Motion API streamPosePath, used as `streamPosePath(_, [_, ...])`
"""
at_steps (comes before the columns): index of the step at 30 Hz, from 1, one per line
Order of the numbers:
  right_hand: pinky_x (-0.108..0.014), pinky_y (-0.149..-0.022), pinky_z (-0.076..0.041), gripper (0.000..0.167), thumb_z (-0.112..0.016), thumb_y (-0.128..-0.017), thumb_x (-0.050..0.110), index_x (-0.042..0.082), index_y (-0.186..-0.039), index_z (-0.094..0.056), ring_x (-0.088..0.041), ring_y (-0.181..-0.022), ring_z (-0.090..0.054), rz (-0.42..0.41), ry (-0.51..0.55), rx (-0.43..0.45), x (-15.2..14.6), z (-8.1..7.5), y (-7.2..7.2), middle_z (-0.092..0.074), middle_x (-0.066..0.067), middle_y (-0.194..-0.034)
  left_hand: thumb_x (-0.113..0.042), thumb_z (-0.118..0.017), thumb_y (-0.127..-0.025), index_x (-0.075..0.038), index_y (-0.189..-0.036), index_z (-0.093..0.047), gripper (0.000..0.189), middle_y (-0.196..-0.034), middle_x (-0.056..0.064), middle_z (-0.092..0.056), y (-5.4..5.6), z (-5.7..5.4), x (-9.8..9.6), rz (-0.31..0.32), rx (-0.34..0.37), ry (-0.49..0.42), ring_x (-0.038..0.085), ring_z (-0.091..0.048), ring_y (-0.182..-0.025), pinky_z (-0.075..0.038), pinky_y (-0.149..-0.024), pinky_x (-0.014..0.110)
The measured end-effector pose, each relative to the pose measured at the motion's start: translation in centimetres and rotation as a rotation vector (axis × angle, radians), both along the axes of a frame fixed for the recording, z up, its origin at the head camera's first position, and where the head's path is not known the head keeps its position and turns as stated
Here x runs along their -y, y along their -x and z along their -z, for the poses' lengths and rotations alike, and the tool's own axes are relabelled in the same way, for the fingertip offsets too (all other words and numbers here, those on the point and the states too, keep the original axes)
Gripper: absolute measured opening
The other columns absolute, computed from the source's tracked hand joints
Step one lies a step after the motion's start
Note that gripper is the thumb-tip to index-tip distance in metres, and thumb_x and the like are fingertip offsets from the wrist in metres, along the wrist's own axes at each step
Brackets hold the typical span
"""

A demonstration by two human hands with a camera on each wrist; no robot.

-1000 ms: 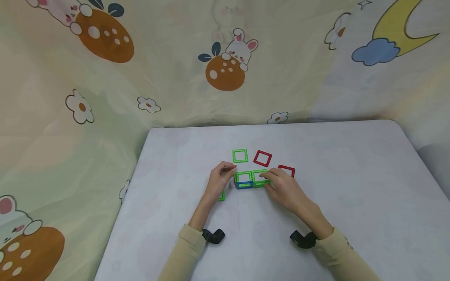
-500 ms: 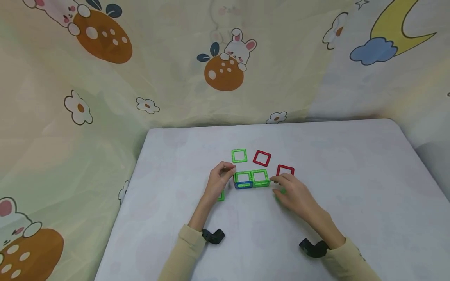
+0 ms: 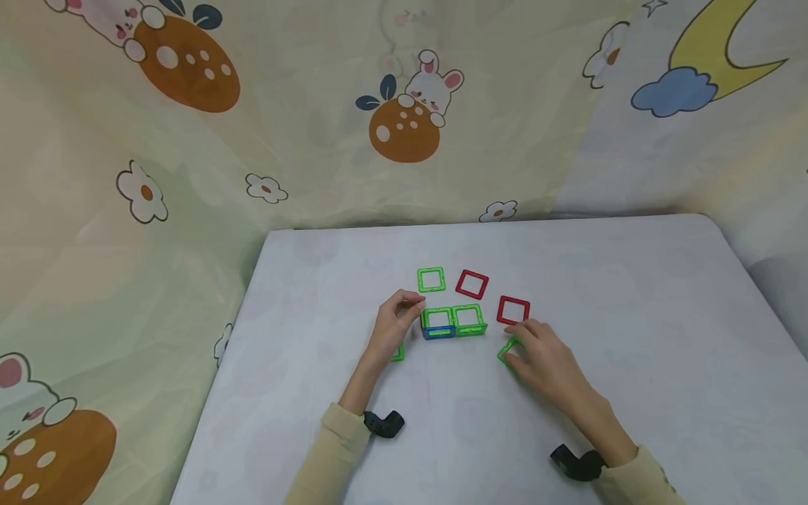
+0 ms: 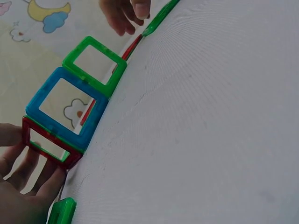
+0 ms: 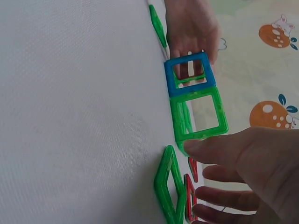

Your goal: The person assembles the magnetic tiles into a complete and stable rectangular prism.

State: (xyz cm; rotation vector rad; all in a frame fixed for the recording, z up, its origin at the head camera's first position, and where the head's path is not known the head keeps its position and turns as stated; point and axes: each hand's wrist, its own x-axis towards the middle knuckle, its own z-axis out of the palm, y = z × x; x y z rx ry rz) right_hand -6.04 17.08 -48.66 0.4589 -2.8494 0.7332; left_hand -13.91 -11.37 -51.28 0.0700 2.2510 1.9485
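Observation:
Square magnetic tiles are joined into a low box-like structure (image 3: 453, 321). Its near side shows a blue tile (image 4: 67, 107) and a green tile (image 4: 96, 65); a red tile (image 4: 51, 142) forms the left end. My left hand (image 3: 398, 324) holds that end, its fingertips on the red tile's edges. My right hand (image 3: 546, 361) is over a loose green tile (image 5: 169, 186) to the right of the structure, partly covering it in the head view. Its thumb and fingers are spread apart, with nothing gripped between them.
Behind the structure lie another green tile (image 3: 431, 280) and a red tile (image 3: 472, 284). A second red tile (image 3: 513, 309) lies just beyond my right hand. One more green tile (image 3: 398, 353) is partly hidden beside my left wrist. A patterned curtain (image 3: 315, 126) hangs behind the table.
My right hand has left the structure's right end and moved right and toward me, over the loose green tile. The red tile on the right is uncovered. My left hand stays put.

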Motion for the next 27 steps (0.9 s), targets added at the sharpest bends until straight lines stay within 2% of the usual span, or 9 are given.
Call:
streamPosePath(5, [-0.047,-0.082,-0.058,0.057,-0.093,-0.074,0.021,0.001,-0.120,-0.068,-0.034,-0.104,-0.059,0.026,-0.075,0.105,0.24,0.06,-0.17,-0.063,-0.019,-0.118,-0.024,-0.068,-0.100,-0.004,-0.119,-0.067,0.028,-0.125,0.009,-0.067,0.03,-0.04,0.02,0.001,-0.002,0.006,0.019,-0.058,-0.117,-0.045,-0.104,0.039])
streamPosePath(8, [-0.045,-0.078,-0.056,0.061,-0.094,-0.074,0.026,0.001,-0.122,-0.066,-0.033,-0.101,-0.057,0.031,-0.115,0.134,0.39,0.17,-0.14,-0.062,-0.020,-0.119,-0.025,-0.067,-0.101,-0.004,-0.119,-0.067,0.028,-0.124,0.007,-0.068,0.01,-0.09,0.00,-0.001,-0.004,0.014,0.019,-0.058,-0.116,-0.045,-0.103,0.039])
streamPosePath(12, [-0.043,-0.077,-0.056,0.063,-0.095,-0.073,0.024,0.001,-0.124,-0.066,-0.032,-0.099,-0.058,0.028,-0.138,0.114,0.49,0.33,-0.18,-0.062,-0.019,-0.117,-0.025,-0.067,-0.100,-0.007,-0.118,-0.068,0.025,-0.121,0.003,-0.068,-0.05,-0.09,-0.10,-0.015,0.003,0.027,0.018,-0.058,-0.115,-0.046,-0.102,0.039])
streamPosePath(18, [-0.044,-0.078,-0.058,0.057,-0.093,-0.074,0.016,0.000,-0.123,-0.067,-0.033,-0.101,-0.059,0.018,-0.132,0.087,0.48,0.32,-0.32,-0.062,-0.018,-0.114,-0.021,-0.067,-0.100,-0.006,-0.120,-0.068,0.024,-0.123,0.006,-0.067,-0.10,-0.02,-0.28,-0.040,0.014,0.020,0.019,-0.057,-0.117,-0.045,-0.103,0.041])
streamPosePath(27, [-0.045,-0.076,-0.059,0.054,-0.092,-0.076,0.016,0.001,-0.122,-0.068,-0.034,-0.099,-0.060,0.021,-0.143,0.090,0.46,-0.25,-0.28,-0.062,-0.019,-0.115,-0.025,-0.068,-0.100,-0.008,-0.117,-0.069,0.024,-0.121,0.003,-0.068,-0.04,-0.15,-0.05,-0.020,0.009,0.016,0.017,-0.058,-0.116,-0.045,-0.103,0.039])
